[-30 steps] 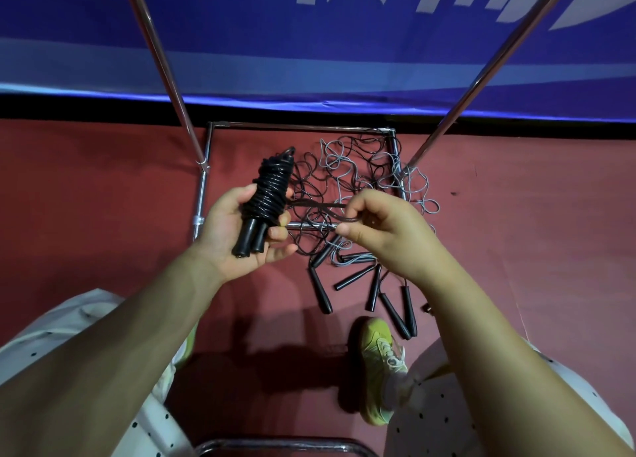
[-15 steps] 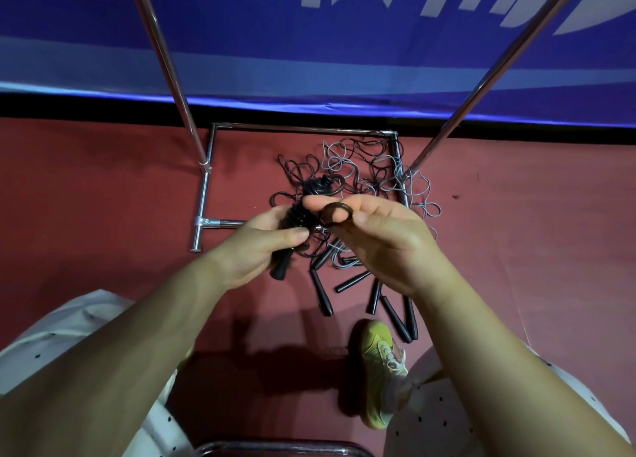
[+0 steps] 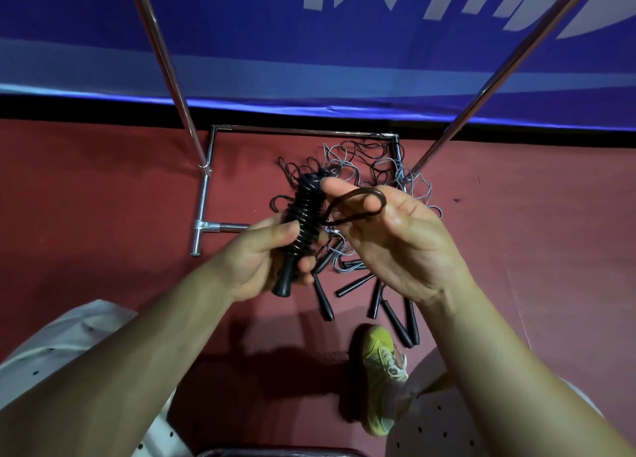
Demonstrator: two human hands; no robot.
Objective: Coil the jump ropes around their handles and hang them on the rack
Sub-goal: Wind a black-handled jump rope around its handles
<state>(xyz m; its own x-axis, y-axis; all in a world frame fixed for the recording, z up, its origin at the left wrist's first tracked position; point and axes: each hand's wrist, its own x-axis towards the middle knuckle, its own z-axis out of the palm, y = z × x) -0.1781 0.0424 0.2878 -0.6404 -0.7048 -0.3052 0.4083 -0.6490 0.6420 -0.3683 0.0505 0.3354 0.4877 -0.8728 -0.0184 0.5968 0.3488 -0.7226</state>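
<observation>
While both hands work above the floor, the items read as follows.

Item one: coiled jump rope (image 3: 306, 222), black, wound in tight turns around its handles, tilted with the handle ends pointing down toward the person. The left hand (image 3: 261, 260) has its grip closed around the lower part of the bundle, thumb across the front of the coils, the handle tips showing below the fingers.

Item two: loose end loop (image 3: 361, 203) of the same rope, dark, running from the bundle to the right. The right hand (image 3: 395, 243) carries it with palm turned up; the loop lies over the base of the fingers, and the grip is narrow, with the fingers bent around the cord. The fingertips sit just beside the top of the coil.

Item three: pile of uncoiled ropes (image 3: 364, 170), black and grey cords tangled on the red floor (image 3: 103, 215) inside the rack base, with several black handles (image 3: 354, 284) fanned out toward the person, below the hands.

Item four: rack (image 3: 303, 132), chrome tubing; a rectangular base frame lies on the floor, and two slanted poles rise from it to the upper left and upper right corners of the view. Nothing of the rack's top shows.

Item five: blue banner (image 3: 309, 43) with pale lettering, behind the rack.

Item six: yellow-green shoe (image 3: 378, 370) on the floor near the handles; white dotted clothing (image 3: 440, 418) at both lower corners.
</observation>
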